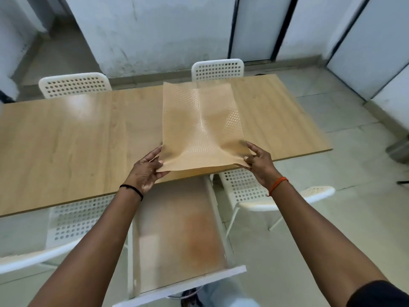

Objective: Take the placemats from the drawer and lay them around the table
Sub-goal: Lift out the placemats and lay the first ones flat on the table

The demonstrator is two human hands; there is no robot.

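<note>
A tan, perforated placemat [199, 125] hangs over the near edge of the wooden table [77, 138], held up and bowed in the middle. My left hand [147, 168] pinches its near left corner; my right hand [262, 161] pinches its near right corner. Below my arms an open white drawer [218, 218] sticks out from under the table, and a tan sheet lies flat in its bottom [177, 235]. Whether that sheet is one mat or several I cannot tell.
Two white perforated chairs stand at the far side [75, 85] [218, 68]. Two more stand on the near side, one left of the drawer [66, 220] and one right of it [245, 187]. Tiled floor [332, 218] lies to the right.
</note>
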